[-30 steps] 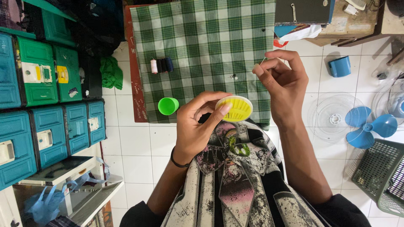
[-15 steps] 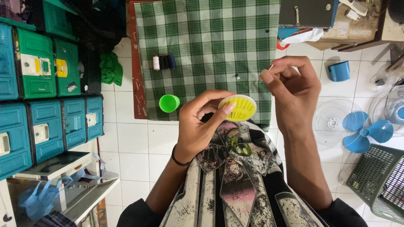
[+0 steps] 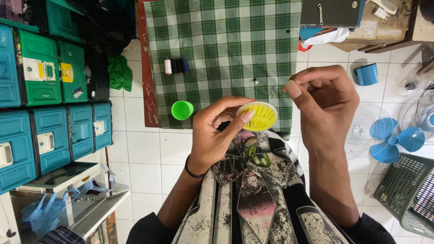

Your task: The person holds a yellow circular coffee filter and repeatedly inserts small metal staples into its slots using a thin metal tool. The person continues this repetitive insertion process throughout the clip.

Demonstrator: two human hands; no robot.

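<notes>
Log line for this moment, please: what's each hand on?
left hand: holds yellow round case | right hand: fingertips pinched beside it, content too small to tell | green cap, thread spools: on checked cloth

Left hand (image 3: pixel 212 135) gripping yellow round case (image 3: pixel 257 116), right hand (image 3: pixel 323 101) pinched.

White tiled floor (image 3: pixel 149 149), partly covered by a green checked cloth (image 3: pixel 221 49). On the cloth are laid thread spools (image 3: pixel 176 66) and a small metal piece (image 3: pixel 254 81); a green cap (image 3: pixel 182 110) is set at its edge. A blue cup (image 3: pixel 366 74) and fan parts (image 3: pixel 393 140) are placed on the tiles.
</notes>
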